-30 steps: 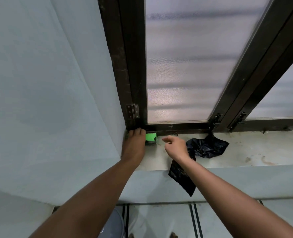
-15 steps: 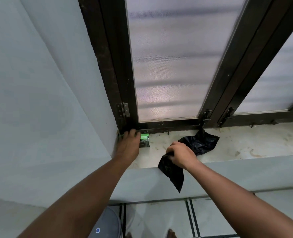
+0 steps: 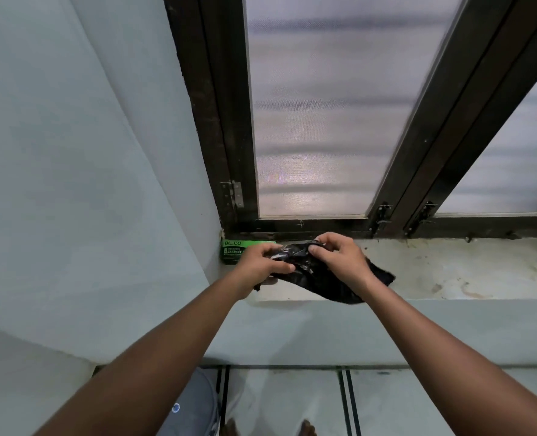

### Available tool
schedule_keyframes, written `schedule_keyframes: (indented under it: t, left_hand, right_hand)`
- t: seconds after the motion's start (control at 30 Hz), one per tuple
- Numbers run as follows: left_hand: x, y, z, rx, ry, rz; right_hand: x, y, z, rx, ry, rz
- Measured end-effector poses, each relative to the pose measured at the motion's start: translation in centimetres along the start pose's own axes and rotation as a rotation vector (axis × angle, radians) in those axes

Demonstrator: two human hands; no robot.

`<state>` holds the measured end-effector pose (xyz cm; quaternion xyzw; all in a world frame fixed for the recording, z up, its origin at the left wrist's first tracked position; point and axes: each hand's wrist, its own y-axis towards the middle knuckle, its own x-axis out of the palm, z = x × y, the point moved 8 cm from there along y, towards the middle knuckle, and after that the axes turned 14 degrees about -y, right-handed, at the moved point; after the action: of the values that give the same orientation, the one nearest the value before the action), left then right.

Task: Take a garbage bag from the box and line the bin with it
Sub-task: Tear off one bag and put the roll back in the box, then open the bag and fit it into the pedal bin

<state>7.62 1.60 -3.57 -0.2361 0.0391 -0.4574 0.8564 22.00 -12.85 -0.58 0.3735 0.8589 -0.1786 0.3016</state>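
Left hand (image 3: 262,262) and right hand (image 3: 339,259) both pinching a crumpled black plastic garbage bag (image 3: 316,275) over the stained stone window sill (image 3: 450,269), green cardboard bag box (image 3: 234,251) lying in the sill's left corner

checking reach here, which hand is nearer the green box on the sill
Left. The left hand overlaps the green box's right end; the right hand is farther right. Both grip the black bag.

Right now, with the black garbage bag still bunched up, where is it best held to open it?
By its upper crumpled edge, from both sides: the left hand and right hand already pinch the garbage bag there, above the sill. The loose part hangs below, so it can likely unfurl.
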Motion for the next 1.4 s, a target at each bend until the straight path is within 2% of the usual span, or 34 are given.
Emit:
schedule_keyframes:
  t: [0.07, 0.17, 0.23, 0.27, 0.3, 0.37, 0.43, 0.5, 0.57, 0.6, 0.7, 0.77, 0.83, 0.93, 1.03, 1.1, 1.17, 1.2, 1.23, 1.3, 1.33, 1.4]
  left_hand:
    - [-0.4, 0.0, 1.4, 0.044, -0.126, 0.07]
    - [-0.8, 0.2, 2.7, 0.106, -0.289, 0.158]
    - [-0.6, 0.3, 2.6, 0.101, -0.305, 0.173]
    - [-0.3, 0.0, 2.5, 0.101, -0.291, 0.182]
    - [-0.1, -0.4, 2.4, 0.102, -0.309, 0.205]
    - [0.4, -2.2, 1.4, 0.035, -0.409, 0.314]
    - [1.9, -4.8, -0.7, -0.177, -0.428, 0.314]
    - [4.5, -7.6, -2.8, -0.425, -0.317, 0.052]
    - [6.7, -11.2, -4.1, -0.567, -0.273, -0.242]
    - [6.6, -12.2, -4.6, -0.57, -0.238, -0.287]
    - [3.2, -12.0, -5.0, -0.378, -0.045, -0.091]
    - [0.7, -12.4, -4.0, -0.236, 0.043, -0.017]
    - [-1.7, -13.4, -3.6, -0.188, 0.134, -0.03]
    - [-4.7, -15.5, -4.4, -0.269, 0.165, -0.078]
    - [-6.4, -17.6, -5.4, -0.345, -0.009, -0.112]
    - [-7.5, -18.5, -6.1, -0.307, -0.113, -0.071]
    - [-8.5, -19.1, -6.4, -0.186, -0.106, 0.017]
    - [-8.8, -19.4, -6.5, -0.126, -0.088, 0.048]
    - [-9.0, -19.8, -6.7, -0.082, -0.074, 0.074]
    - [-9.2, -20.8, -7.0, -0.055, -0.076, 0.114]
    - [-9.3, -21.4, -7.3, -0.071, -0.094, 0.12]
    - [-9.3, -23.0, -8.1, -0.175, -0.213, 0.079]
  right_hand:
    - [0.1, -0.6, 0.4, -0.021, 0.03, -0.085]
    - [1.7, -2.9, 0.4, 0.053, 0.233, -0.396]
    - [2.6, -5.2, -0.1, 0.122, 0.328, -0.603]
    - [2.8, -5.9, -0.2, 0.134, 0.371, -0.629]
    - [2.9, -6.3, -0.3, 0.144, 0.421, -0.604]
    - [2.9, -6.0, 0.3, 0.195, 0.473, -0.43]
    - [2.5, -5.9, 1.6, 0.279, 0.483, -0.188]
    - [2.1, -6.5, 2.4, 0.387, 0.354, 0.008]
    - [0.8, -8.0, 1.9, 0.45, 0.078, 0.194]
    - [0.3, -8.9, 1.0, 0.431, -0.013, 0.269]
    - [0.1, -10.8, -0.5, 0.35, -0.083, 0.393]
    - [0.7, -12.2, -0.6, 0.408, -0.103, 0.414]
    - [1.6, -13.5, -0.3, 0.479, -0.1, 0.428]
    - [2.7, -15.9, 0.0, 0.586, -0.077, 0.459]
    - [4.1, -18.5, 0.0, 0.67, -0.133, 0.401]
    - [4.5, -20.7, -3.0, 0.575, -0.361, 0.441]
    - [5.0, -23.0, -8.3, 0.247, -0.421, 0.551]
    - [5.9, -24.2, -10.6, 0.104, -0.325, 0.507]
    - [7.3, -25.3, -12.4, 0.034, -0.207, 0.38]
    - [10.8, -27.5, -14.3, 0.051, -0.015, 0.064]
    - [12.0, -28.4, -14.6, 0.078, 0.027, -0.008]
    - [12.7, -29.3, -14.2, 0.131, 0.068, 0.009]
